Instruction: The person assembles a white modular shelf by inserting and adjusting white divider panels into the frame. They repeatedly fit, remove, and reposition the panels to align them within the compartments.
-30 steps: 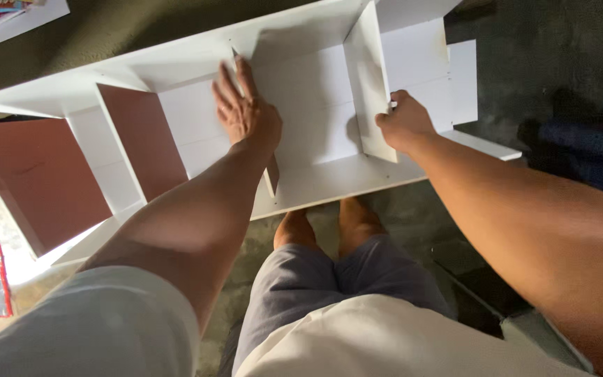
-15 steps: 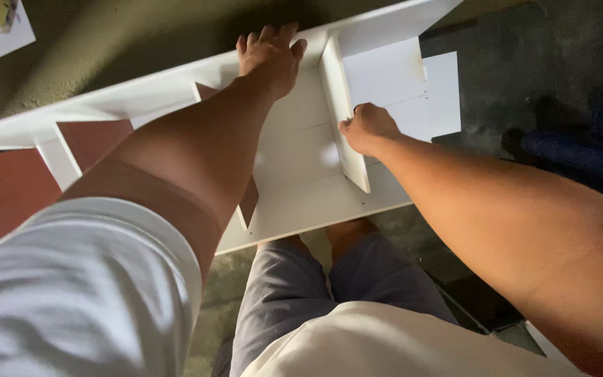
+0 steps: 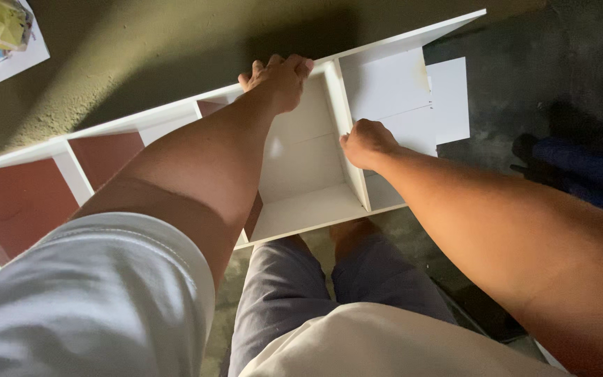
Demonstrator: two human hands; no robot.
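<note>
A view from above, looking down a person's own arms to a white shelf unit point(image 3: 301, 167) lying on its back on the floor point(image 3: 141, 63). The left hand point(image 3: 278, 78) reaches to the far side of the unit, its fingers curled over the long far edge board and gripping it. The right hand point(image 3: 366, 142) sits nearer, closed in a loose fist around the top edge of an upright white divider point(image 3: 347, 132) (whether anything small is pinched inside the fist cannot be told). Between the two hands lies an open white compartment. To the left of the left hand, past the arm, two compartments show a reddish-brown back panel point(image 3: 15, 202). Beyond the right hand, a white panel point(image 3: 448, 98) sticks out past the end of the unit. Below both hands, close to the near edge of the unit, are the person's knees in grey shorts point(image 3: 294, 293). Far to the left of the left hand, a stack of paper point(image 3: 1, 42) lies on the floor.
</note>
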